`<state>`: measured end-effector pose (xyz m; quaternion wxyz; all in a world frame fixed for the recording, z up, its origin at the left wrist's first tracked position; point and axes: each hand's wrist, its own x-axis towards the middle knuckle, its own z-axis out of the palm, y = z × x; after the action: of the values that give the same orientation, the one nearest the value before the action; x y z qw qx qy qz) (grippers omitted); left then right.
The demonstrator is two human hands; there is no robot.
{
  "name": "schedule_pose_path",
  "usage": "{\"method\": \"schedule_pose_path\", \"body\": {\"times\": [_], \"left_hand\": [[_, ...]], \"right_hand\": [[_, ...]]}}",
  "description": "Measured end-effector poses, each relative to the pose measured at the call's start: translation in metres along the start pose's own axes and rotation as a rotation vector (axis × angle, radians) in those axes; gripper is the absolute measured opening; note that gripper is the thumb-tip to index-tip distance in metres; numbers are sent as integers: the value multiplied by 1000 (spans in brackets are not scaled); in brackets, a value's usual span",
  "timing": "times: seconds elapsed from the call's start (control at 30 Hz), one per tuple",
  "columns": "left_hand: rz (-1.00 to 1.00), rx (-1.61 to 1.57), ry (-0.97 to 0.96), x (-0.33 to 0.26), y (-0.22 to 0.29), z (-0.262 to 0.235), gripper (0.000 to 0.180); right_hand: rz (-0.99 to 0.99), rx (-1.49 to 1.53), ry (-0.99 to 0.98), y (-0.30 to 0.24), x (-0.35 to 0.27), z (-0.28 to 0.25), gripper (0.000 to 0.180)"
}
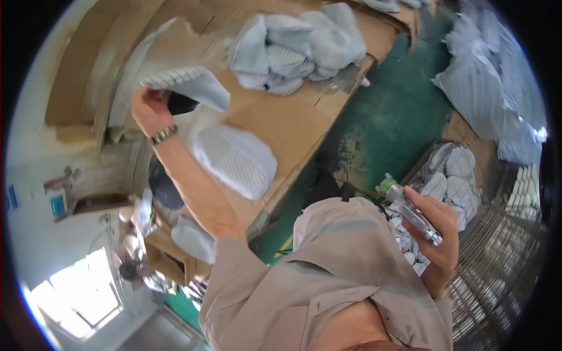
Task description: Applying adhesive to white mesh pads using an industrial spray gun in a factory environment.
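Raised over the cardboard-covered table, my left hand (153, 111) is closed on the edge of a pale striped fabric piece (196, 86), which bends away to the right. Something dark (182, 104) shows just under that piece; I cannot make out what it is. Beside my left forearm lies a rounded, quilted white piece (237, 161) on the table. Off to the right, the fingers of my right hand (436, 231) wrap round a clear, silvery cylindrical tool (413, 215) with a green collar at its far end.
Crumpled pale fabric pieces (295, 50) are heaped farther back on the cardboard-covered table (293, 128). Green floor (374, 111) runs along its right edge. To the right are a bin of bundled white pieces (448, 175), a wire rack (497, 263) and large white sacks (486, 76).
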<state>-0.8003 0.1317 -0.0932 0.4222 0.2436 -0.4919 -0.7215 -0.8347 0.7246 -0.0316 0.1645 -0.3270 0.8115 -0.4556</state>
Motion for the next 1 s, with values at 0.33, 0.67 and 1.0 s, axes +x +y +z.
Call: {"method": "schedule_pose_path", "body": {"times": [0.33, 0.67, 1.0], "left_hand": [[125, -141, -300, 74, -136, 219, 10], [106, 652, -254, -133, -276, 115, 65], [209, 1755, 176, -243, -178, -144, 90]], "right_hand": [[167, -51, 126, 5, -3, 4, 61], [164, 7, 30, 19, 1, 17, 60], [42, -13, -215, 21, 1, 40, 55]]}}
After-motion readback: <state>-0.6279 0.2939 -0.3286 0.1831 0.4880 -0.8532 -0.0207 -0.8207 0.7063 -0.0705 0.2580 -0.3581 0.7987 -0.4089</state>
